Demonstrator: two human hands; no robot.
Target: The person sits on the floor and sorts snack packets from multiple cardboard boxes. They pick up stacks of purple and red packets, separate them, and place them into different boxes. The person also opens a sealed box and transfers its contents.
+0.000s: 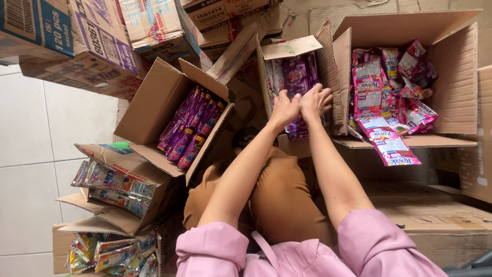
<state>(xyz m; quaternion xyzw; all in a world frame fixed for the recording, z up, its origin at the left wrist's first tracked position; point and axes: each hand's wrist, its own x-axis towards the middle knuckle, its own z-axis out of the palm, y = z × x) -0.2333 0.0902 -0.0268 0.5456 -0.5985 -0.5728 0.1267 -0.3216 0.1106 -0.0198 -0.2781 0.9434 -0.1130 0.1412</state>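
Both hands on glossy purple sachets

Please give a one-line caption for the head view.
Both hands, left and right, reach into an open carton of purple sachets.

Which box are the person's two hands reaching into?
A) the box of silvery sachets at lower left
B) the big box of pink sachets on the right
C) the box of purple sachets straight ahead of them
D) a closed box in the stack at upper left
C: both the left hand and the right hand rest together on the purple sachets in the middle box, not in the pink-sachet box beside it.
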